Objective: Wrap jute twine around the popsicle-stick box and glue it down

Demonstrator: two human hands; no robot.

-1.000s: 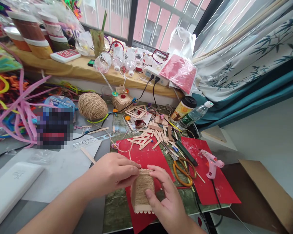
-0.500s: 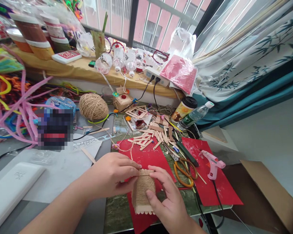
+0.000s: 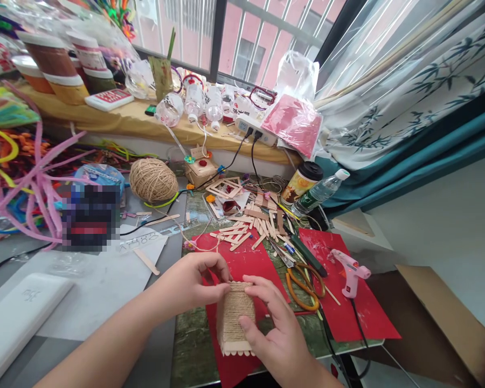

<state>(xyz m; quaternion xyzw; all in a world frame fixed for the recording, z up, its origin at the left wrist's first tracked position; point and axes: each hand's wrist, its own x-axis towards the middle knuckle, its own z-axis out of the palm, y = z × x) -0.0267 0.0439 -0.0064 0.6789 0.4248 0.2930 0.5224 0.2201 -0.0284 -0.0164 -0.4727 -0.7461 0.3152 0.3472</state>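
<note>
A small craft-stick box wrapped in twine (image 3: 237,310) stands above a red sheet (image 3: 253,258), its scalloped stick ends showing at the bottom. My right hand (image 3: 277,323) grips it from the right, fingers over the top edge and thumb on the front. At the box's upper left corner, my left hand (image 3: 200,280) pinches with thumb and index finger, apparently on the twine; the fingertips partly hide it. A strand of twine (image 3: 207,249) runs from near that hand back toward the twine ball (image 3: 153,180).
Loose craft sticks (image 3: 262,221) lie beyond the box. Orange-handled scissors (image 3: 305,288) and a pink glue gun (image 3: 351,272) with a cord are to the right. A water bottle (image 3: 321,191) and a cup (image 3: 302,183) stand behind; a white power bank (image 3: 24,323) lies left.
My left hand's fingers have drawn up and arched, thumb and index now meeting at the box's top left corner. My right hand keeps its hold, and the view has shifted slightly.
</note>
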